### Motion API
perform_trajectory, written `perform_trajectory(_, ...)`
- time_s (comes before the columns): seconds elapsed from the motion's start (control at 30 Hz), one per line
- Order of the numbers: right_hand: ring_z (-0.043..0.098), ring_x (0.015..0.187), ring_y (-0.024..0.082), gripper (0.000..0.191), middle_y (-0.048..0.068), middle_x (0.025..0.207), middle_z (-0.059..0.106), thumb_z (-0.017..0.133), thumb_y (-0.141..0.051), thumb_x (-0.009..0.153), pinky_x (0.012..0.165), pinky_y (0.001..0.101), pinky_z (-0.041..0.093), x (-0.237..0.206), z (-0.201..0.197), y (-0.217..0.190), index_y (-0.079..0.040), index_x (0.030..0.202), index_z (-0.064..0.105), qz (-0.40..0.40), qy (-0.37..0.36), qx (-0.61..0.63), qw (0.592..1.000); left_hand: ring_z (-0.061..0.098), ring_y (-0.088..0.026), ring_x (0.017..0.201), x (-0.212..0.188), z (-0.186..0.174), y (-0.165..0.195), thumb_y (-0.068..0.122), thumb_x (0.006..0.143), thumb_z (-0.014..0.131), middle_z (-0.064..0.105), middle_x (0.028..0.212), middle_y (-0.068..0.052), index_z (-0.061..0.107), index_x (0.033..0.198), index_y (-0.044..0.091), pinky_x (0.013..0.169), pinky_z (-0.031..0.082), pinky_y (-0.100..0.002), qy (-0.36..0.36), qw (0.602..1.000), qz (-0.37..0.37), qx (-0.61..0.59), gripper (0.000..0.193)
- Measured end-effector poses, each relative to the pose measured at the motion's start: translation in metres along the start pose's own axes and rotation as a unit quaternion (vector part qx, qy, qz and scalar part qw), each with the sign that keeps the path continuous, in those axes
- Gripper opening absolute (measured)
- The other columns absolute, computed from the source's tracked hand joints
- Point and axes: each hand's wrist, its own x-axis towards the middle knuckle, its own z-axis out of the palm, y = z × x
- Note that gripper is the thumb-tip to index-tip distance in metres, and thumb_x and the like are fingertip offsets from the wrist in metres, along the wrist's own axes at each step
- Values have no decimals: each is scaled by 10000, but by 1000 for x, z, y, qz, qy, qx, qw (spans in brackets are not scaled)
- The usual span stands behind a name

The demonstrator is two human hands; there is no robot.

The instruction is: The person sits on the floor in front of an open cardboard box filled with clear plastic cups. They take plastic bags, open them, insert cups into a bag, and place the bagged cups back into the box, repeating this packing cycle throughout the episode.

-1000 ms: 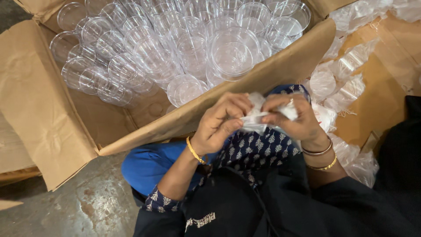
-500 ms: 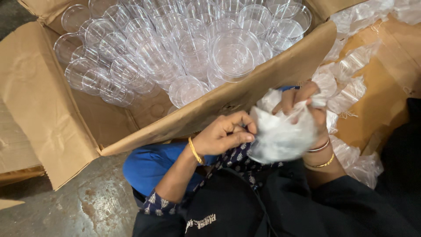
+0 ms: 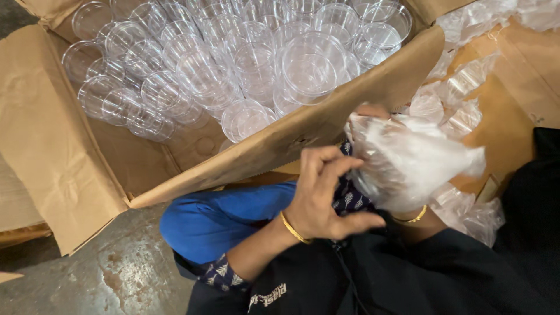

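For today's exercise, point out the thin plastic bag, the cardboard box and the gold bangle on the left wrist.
plastic bag (image 3: 408,163), head view, crumpled middle.
cardboard box (image 3: 46,134), head view, bare left flap.
gold bangle (image 3: 293,229), head view, band's middle.

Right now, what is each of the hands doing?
Left hand: loosely open, fingers curled, holding nothing, beside the clear plastic bag.
Right hand: mostly hidden behind the bag, gripping it.

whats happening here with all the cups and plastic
A seated person is opening out a thin clear plastic bag over their lap. The right hand is mostly hidden behind the bag, gripping it; the left hand is beside it with fingers apart. In front stands an open cardboard box full of clear plastic cups. More bagged cups lie to the right.
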Motion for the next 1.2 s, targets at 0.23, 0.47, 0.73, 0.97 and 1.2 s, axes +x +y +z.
perform_trajectory(0.23, 571, 769, 150, 249, 85, 942, 611, 691, -247, 1005, 675, 278, 471, 5, 13, -3, -30, 1090, 603, 4, 21, -36, 999, 579, -283, 1112, -7, 18, -10, 248, 956, 757, 593, 1186, -99, 605, 1192, 121, 1007, 482, -433, 6, 993, 115, 30, 308)
perform_trajectory(0.47, 586, 790, 142, 270, 70, 965, 619, 729, -253, 964, 682, 278, 483, 8, 11, -3, -36, 1086, 625, 27, 50, 13, 998, 631, -151, 922, -36, 13, -44, 126, 1031, 631, 683, 1024, -110, 555, 1170, 26, 866, 528, -314, 35, 819, -240, -520, 187)
perform_trajectory(0.73, 572, 730, 125, 187, 49, 867, 611, 745, -177, 949, 622, 274, 454, 18, -37, 0, -75, 1045, 621, 261, 178, 77, 946, 398, -30, 505, -32, -32, -82, 74, 951, 699, 627, 745, -10, 565, 1123, -6, 498, 364, -216, 56, 804, -305, -507, 233)
perform_trajectory(0.97, 549, 677, 140, 79, 74, 692, 580, 689, -43, 904, 614, 277, 397, 6, -60, -4, -9, 886, 620, 165, 50, 123, 977, 387, 12, 651, -12, -64, -78, 59, 921, 761, 480, 740, 107, 562, 1119, 56, 600, 290, -186, -140, 859, -278, -407, 281)
perform_trajectory(1.2, 551, 633, 142, 101, 64, 743, 594, 640, 55, 747, 563, 278, 417, 14, -47, 12, -17, 807, 600, 124, 113, 65, 984, 427, -42, 635, 3, -61, -88, 30, 902, 686, 521, 744, 55, 659, 1061, 52, 567, 330, -220, -18, 970, -227, -84, 163)
